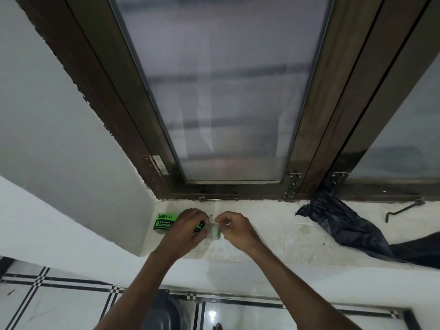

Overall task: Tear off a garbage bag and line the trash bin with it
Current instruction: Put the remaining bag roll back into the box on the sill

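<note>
On the white window sill (273, 234), the left hand (188, 228) curls over the right end of a green garbage-bag box (165, 223), its fingers wrapped around it and its thumb below. Just right of those fingers, the right hand (234, 228) pinches a thin, pale, see-through bag (215, 231) with a green edge; the sheet runs from the box's end across the small gap between both hands' fingertips. Well to the right of the right hand, a crumpled black bag (345, 225) lies on the sill. Below the forearms, a dark grey bin (164, 313) stands on the tiled floor, partly hidden.
</note>
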